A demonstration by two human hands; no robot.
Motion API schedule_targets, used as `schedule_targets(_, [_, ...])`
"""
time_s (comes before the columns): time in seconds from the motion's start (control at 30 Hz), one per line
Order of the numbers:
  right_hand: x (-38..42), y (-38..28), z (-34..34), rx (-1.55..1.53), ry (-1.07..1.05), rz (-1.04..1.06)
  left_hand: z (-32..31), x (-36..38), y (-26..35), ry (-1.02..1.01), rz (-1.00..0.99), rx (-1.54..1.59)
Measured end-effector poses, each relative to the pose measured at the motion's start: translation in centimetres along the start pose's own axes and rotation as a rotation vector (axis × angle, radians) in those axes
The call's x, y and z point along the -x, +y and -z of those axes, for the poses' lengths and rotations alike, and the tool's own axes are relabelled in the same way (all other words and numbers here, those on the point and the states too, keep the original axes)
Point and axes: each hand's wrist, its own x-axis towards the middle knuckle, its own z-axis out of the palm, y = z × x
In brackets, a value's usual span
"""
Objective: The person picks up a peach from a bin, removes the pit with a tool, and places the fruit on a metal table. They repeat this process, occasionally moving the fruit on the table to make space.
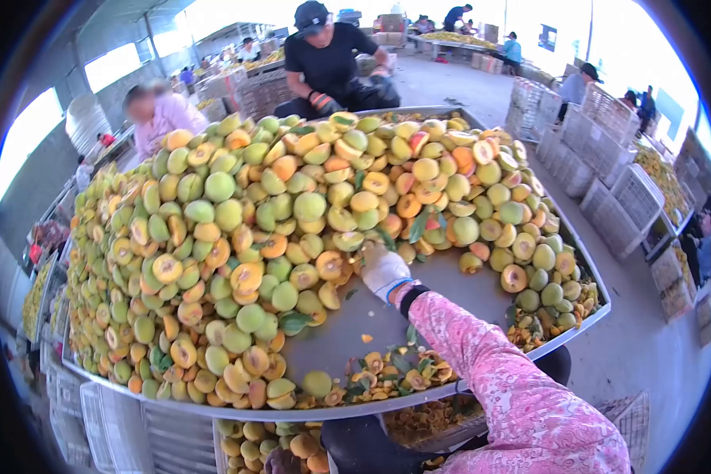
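Note:
My right hand (384, 271), in a white glove with a blue cuff edge, reaches to the near edge of a big heap of apricot-like fruit (308, 207). Its fingers are bent against the fruit and partly hidden there, so what they hold cannot be made out. Many fruits are halved, with orange flesh and hollow centres showing; others look whole and green-yellow. The heap stands on a grey metal tabletop (482, 297) with a raised rim. Near its front rim lies a small pile of scraps and leaves (399, 371). My left hand is not visible.
Beneath the table's front are a crate of fruit (249, 442) and a container of scraps (430, 423). A person in black (332, 67) sits across the table; another in pink (166, 118) is at the left. Stacked plastic crates (592, 150) line the right side.

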Motion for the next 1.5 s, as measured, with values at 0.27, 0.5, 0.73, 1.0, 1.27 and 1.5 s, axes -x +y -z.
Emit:
schedule_targets(0.27, [3.7, 0.1, 3.8, -0.248, -0.376, -0.033, -10.0, 0.3, 1.1, -0.264, -0.061, -0.152])
schedule_targets(0.5, [14.5, -7.1, 14.7, -0.723, -0.495, 0.181, -16.8, 4.8, 0.8, -0.569, -0.039, -0.177])
schedule_targets(0.73, [21.5, -6.9, 16.8, -0.529, -0.372, 0.428, -18.8, 10.4, 0.7, -0.759, -0.015, -0.139])
schedule_targets(1.0, [27.8, -5.6, 21.3, -0.647, -0.428, -0.176, -13.7, 11.3, 1.4, -0.808, -0.009, 0.094])
schedule_targets(1.27, [31.0, -7.4, 19.3, -0.408, -0.565, -0.072, -13.3, 12.3, -0.6, -0.753, 0.278, 0.543])
schedule_targets(1.5, [32.0, -7.6, 17.6, -0.237, -0.482, 0.014, -13.5, 12.1, -1.7, -0.605, 0.457, 0.559])
